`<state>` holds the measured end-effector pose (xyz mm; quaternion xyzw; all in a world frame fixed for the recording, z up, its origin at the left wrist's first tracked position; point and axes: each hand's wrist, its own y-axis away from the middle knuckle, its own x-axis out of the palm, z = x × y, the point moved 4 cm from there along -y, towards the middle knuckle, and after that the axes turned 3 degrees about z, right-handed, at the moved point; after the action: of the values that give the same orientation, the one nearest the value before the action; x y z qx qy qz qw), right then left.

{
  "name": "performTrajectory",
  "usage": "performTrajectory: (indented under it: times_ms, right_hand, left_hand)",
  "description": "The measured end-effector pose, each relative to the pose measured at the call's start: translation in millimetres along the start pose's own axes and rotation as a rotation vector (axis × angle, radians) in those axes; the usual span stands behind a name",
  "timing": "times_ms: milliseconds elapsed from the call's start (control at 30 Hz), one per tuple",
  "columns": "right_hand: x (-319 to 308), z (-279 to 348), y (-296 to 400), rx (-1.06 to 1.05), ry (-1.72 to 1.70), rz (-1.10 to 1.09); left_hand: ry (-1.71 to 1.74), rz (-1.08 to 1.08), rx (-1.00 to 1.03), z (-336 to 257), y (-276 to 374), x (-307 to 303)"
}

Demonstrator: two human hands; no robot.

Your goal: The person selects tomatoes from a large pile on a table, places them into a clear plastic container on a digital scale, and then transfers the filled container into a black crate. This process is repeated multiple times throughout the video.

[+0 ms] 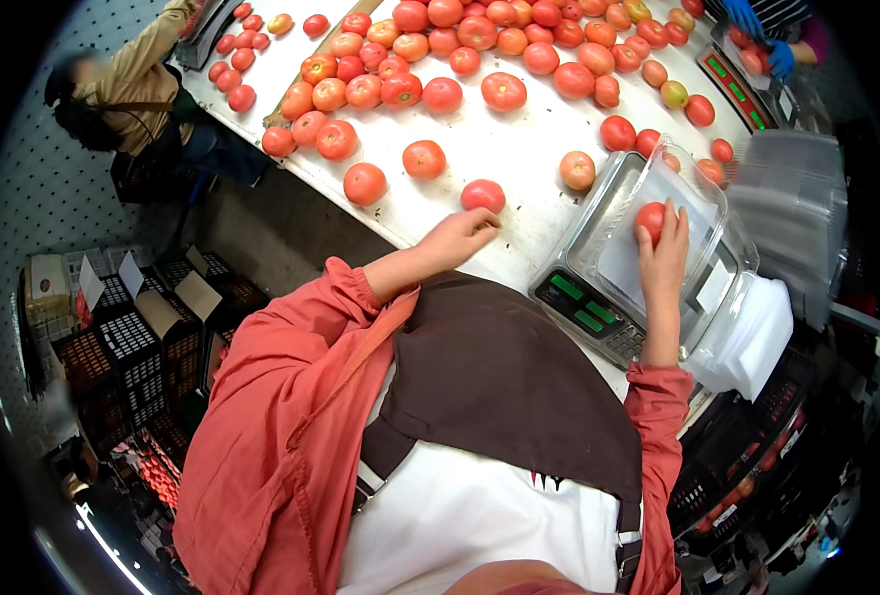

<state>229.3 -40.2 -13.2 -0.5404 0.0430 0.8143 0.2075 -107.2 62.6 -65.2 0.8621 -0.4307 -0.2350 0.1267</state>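
Note:
My right hand (664, 249) holds a red tomato (650, 221) inside an open, clear plastic clamshell container (718, 212). A whitish sheet (620, 264) lies in the container, under the tomato. The container rests on the metal pan of a digital scale (585, 305) with lit green displays. My left hand (463, 236) is at the near edge of the white table (529, 245), its fingers loosely bent and seemingly holding nothing. Just beyond its fingertips sits another red tomato (483, 196). A paler tomato (577, 170) stands left of the scale.
Many tomatoes (477, 33) spread across the table's far side, by a wooden strip (291, 97). Stacked clear containers (789, 216) and white pads (756, 335) sit right of the scale. Across the table, a blue-gloved person (782, 59) works at another scale (737, 89). Black crates (131, 349) stand left.

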Motion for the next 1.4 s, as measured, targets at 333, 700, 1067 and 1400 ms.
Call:
performTrajectory:
  times_ms: [333, 700, 1067, 1400]
  right_hand:
    - [-28.1, 92.0, 13.7, -0.139, -0.399, -0.168]
    - [-24.4, 76.9, 36.8, 0.089, -0.67, -0.122]
    - [-8.7, 92.5, 20.8, 0.085, -0.729, -0.07]
    - [25.3, 117.7, -9.2, 0.139, -0.832, 0.017]
  left_hand:
    - [-0.799, -0.331, 0.272, 21.3, -48.3, 5.2]
    - [-0.469, -0.427, 0.083, 35.0, -47.4, -37.5]
    - [-0.792, -0.634, 0.14, 34.3, -40.1, -117.5]
    - [-0.679, -0.932, -0.136, 91.0, -71.5, -351.0]
